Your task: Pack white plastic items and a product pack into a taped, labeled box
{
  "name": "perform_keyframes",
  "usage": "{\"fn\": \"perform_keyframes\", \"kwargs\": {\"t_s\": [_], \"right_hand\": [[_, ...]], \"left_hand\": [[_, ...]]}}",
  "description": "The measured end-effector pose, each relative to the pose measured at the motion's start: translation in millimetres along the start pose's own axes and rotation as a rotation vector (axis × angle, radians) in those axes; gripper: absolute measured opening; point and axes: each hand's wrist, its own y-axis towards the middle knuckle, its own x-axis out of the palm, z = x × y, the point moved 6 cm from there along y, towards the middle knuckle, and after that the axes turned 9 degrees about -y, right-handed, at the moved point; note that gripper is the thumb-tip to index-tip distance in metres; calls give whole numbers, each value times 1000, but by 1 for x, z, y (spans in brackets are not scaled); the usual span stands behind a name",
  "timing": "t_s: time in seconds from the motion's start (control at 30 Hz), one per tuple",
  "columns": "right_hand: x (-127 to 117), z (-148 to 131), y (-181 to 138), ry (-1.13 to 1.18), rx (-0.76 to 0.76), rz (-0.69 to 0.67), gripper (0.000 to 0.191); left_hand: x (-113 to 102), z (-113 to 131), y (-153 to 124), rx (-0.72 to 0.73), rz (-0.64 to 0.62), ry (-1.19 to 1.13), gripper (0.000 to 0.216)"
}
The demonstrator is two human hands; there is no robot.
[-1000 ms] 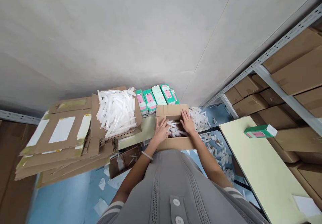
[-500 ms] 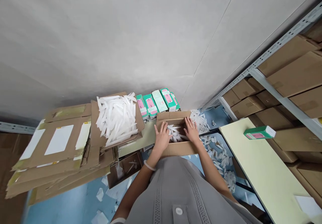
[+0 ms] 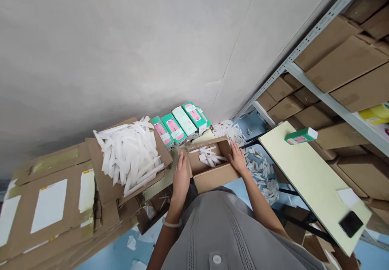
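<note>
An open cardboard box (image 3: pixel 216 177) sits in front of my body, tilted slightly, with several white paper-like strips (image 3: pixel 209 157) lying loose inside. My left hand (image 3: pixel 181 179) is flat along its left side, fingers straight and together, thumb out of sight. On the opposite side, my right hand (image 3: pixel 238 159) grips the right wall, fingers over the edge. The box is clasped between both hands. Just beyond it stand several green-and-pink small cartons (image 3: pixel 174 127), one of them paler (image 3: pixel 184 121).
To the left, a heap of white strips (image 3: pixel 129 156) fills a carton beside stacked flattened cardboard (image 3: pixel 73 173). White scraps (image 3: pixel 264 173) litter the blue floor. On the right, a pale table (image 3: pixel 306 173) bears a green carton (image 3: pixel 300 136) and a black phone-like object (image 3: pixel 351 224). Shelves hold brown boxes (image 3: pixel 343 63).
My hands have gone from the box's top edges to its left and right sides. The box has turned slightly, its inside now showing more. The view has shifted right.
</note>
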Motion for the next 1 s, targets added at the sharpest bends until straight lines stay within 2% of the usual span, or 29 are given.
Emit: {"fn": "perform_keyframes", "kwargs": {"t_s": [0.17, 0.4, 0.53, 0.7, 0.83, 0.9, 1.0], "right_hand": [[9, -2, -10, 157, 183, -104, 82], [-3, -9, -22, 118, 324, -203, 85], [-19, -1, -35, 120, 394, -208, 88], [-41, 32, -62, 103, 473, -162, 91], [-57, 77, -97, 129, 546, -100, 88], [-63, 108, -120, 144, 587, -76, 88], [-69, 166, -163, 151, 681, -52, 89]], "left_hand": [[9, -12, 3, 48, -140, -163, 73], [12, -7, 17, 48, -212, -237, 66], [16, 10, 31, 103, -230, -179, 68], [31, 54, 39, 230, -267, -112, 71], [65, 98, 36, 337, -271, -67, 67], [93, 124, 33, 396, -277, -50, 68], [148, 172, 29, 497, -352, -26, 68]]}}
